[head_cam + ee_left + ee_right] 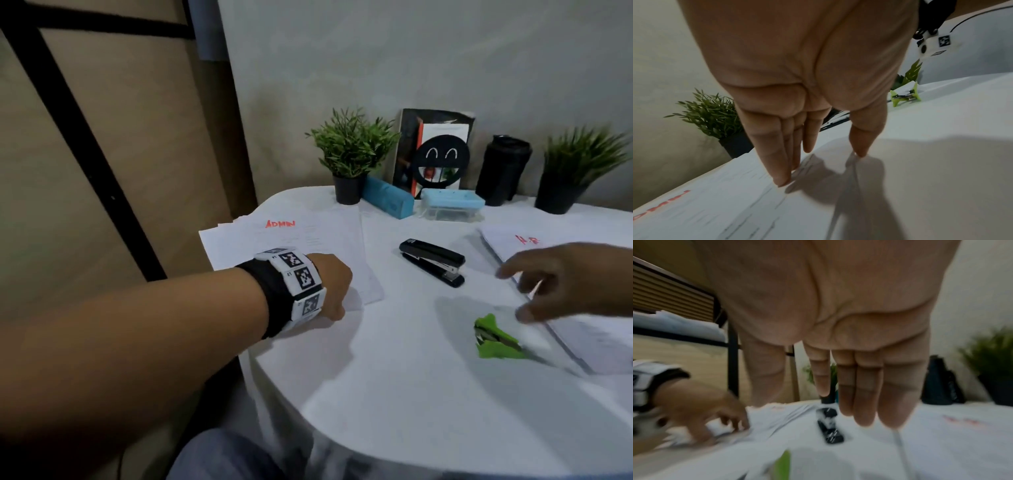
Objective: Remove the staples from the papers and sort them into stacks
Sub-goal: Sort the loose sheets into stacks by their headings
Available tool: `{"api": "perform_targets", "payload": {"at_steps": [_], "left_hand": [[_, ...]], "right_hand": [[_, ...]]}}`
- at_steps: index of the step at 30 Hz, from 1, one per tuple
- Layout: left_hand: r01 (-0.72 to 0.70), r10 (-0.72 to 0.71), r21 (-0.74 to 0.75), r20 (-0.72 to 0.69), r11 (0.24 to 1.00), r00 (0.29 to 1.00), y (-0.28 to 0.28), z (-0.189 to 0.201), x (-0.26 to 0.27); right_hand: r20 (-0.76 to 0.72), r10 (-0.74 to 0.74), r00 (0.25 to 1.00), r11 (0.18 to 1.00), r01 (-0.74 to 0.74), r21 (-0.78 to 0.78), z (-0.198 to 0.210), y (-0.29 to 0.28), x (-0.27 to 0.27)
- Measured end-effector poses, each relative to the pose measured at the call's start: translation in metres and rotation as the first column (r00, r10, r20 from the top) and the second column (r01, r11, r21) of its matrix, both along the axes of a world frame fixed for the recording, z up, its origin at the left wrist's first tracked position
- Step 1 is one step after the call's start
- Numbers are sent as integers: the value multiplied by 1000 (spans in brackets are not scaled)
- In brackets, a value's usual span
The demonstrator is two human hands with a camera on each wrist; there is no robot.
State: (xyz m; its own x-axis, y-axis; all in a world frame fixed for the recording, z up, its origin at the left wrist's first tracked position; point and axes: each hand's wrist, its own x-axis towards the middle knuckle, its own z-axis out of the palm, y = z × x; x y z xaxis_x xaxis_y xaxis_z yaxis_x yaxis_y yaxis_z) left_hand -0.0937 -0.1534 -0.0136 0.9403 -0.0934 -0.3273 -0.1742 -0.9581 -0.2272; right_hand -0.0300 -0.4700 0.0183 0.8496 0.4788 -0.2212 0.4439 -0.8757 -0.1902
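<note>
I start with the papers: the stack headed "ADMIN" (291,240) in red lies at the centre left of the head view, near the tabletop's (394,377) left edge, and a second stack with a red heading I cannot read (548,246) lies at the right edge of the frame. The two are well apart, which I judge is the sorting layout, one pile per heading. My left hand (329,284) rests on the lower right corner of the ADMIN stack; in the left wrist view its fingers (781,162) are straight and close together, tips down on the sheet, thumb apart, so it presses and grips nothing, probably to keep the top sheet squared. My right hand (565,281) hovers at the right of the frame over the near edge of the other stack, fingers relaxed and spread, blurred; it seems to hold nothing, though something pale shows between the fingers that I cannot identify. Just below it lies the green staple remover (496,339), set down on the tabletop beside that stack, handy for the next staple. The black stapler (433,262) sits between the two stacks, untouched. Along the back wall stand two potted plants (352,150), a blue case (387,202), a clear box with a blue lid (452,205) and a dark tumbler (503,171).
</note>
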Motion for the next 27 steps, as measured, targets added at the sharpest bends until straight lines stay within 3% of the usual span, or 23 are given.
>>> {"api": "perform_targets", "payload": {"at_steps": [2,4,7,11,13,14,15,17,19,21,24,27], "left_hand": [[24,-24,-6,10,1000,1000,1,0,1],[24,-24,-25,7,999,1000,4,-1,3],[17,-15,-61,31,998,999,10,0,6],[-48,57,-161,58,986,997,20,4,10],[-122,149,-251,91,960,985,23,12,10],[-165,205,-304,106,938,973,25,19,10],[-195,257,-374,124,907,958,27,28,10],[-222,359,-546,157,808,920,31,51,10],[-198,444,-722,166,663,881,34,76,10],[-145,493,-805,199,575,847,29,98,9],[-79,446,-787,261,613,856,14,120,6],[-40,372,-734,296,678,880,-3,123,1]], "right_hand": [[-138,91,986,977,-115,-181,-22,14,-14],[-77,178,981,954,-191,-233,-35,21,-24],[9,174,985,956,-166,-241,-48,28,-35],[33,110,993,979,-102,-174,-43,27,-31],[-43,-56,997,992,61,106,-33,24,-28],[-151,-129,980,933,172,317,-27,23,-28],[-289,-165,943,817,295,496,-22,23,-28],[-524,-119,843,494,508,705,-11,23,-29],[-631,4,776,224,614,757,1,30,-33],[-676,126,726,95,669,737,10,44,-36],[-718,153,679,103,712,695,20,80,-43],[-673,1,739,283,646,709,17,114,-48]]}}
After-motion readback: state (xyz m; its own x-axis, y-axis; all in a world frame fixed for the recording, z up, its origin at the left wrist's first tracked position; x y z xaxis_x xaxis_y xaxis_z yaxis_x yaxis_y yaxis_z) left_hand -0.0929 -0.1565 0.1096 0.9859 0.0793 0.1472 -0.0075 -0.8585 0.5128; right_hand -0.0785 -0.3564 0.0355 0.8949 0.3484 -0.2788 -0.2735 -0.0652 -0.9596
